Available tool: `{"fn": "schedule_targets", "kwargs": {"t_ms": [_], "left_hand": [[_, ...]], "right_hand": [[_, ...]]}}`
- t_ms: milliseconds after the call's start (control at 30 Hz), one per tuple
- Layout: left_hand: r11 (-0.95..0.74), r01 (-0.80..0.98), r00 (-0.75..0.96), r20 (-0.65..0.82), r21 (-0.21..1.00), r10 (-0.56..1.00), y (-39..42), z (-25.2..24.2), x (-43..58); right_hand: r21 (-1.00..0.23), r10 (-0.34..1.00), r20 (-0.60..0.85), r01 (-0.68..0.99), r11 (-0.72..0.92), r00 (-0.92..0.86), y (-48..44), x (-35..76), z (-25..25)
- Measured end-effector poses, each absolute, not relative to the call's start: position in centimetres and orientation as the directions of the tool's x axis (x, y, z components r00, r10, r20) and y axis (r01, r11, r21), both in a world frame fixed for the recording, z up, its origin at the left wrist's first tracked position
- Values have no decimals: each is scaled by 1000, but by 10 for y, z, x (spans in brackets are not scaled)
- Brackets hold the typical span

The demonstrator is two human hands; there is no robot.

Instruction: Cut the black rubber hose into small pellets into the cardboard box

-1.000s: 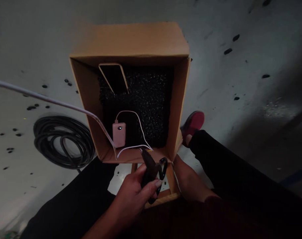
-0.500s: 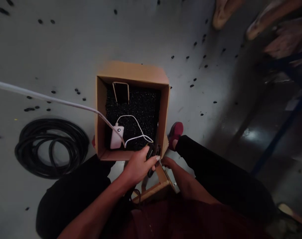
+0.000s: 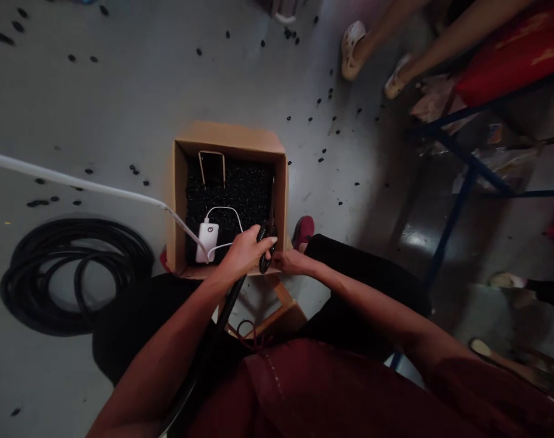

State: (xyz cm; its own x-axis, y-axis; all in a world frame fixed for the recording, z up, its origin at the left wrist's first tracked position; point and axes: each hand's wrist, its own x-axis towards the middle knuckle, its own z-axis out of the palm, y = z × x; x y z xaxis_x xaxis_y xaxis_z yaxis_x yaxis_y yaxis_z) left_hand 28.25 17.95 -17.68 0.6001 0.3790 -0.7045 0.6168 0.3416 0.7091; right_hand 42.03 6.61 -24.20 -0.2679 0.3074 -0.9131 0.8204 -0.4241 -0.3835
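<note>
My left hand (image 3: 244,250) is closed on a black looped piece with a ribbed side (image 3: 265,249), over the near right corner of a cardboard box (image 3: 280,182). What exactly this piece is, I cannot make out. A black hose (image 3: 226,313) runs from beneath that hand down under my left forearm. Just right of it, my right hand (image 3: 291,261) has curled fingers at the box's corner; anything in them is hidden. Small black pieces (image 3: 249,182) cover the box's bottom. On them lie a white power bank (image 3: 207,240) with a white cable and a dark phone-like thing with a pale rim (image 3: 212,169).
A coil of black hose (image 3: 25,274) lies on the floor at left. A thick white cord (image 3: 76,184) crosses into the box. Beneath the box's near side is a wooden stool (image 3: 281,316). A blue metal frame (image 3: 450,222) and another person's legs (image 3: 409,36) are at right.
The view has shifted, showing more of the right side. Both hands have moved up against the box's near right corner, and the black hose under my left forearm now shows.
</note>
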Motion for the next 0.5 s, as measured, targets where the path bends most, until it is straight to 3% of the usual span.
{"fn": "schedule_targets", "kwargs": {"t_ms": [200,333,367,433,500], "left_hand": [[374,597,575,-704,709,417,185,-177,281],[339,655,524,-729,676,440,189,-178,281],[338,673,507,-743,658,437,189,-179,282],[352,706,469,-779,614,417,189,-180,283],[367,735,431,-811,570,396,187,-183,285]], "right_hand": [[-305,544,-830,919,-250,-128,90,442,-237],[-326,574,-811,903,-280,-114,105,507,-256],[-312,574,-816,887,-339,-68,106,531,-264],[-217,445,-861,613,-760,247,102,584,-285],[-126,371,-828,503,-855,422,91,632,-307]]}}
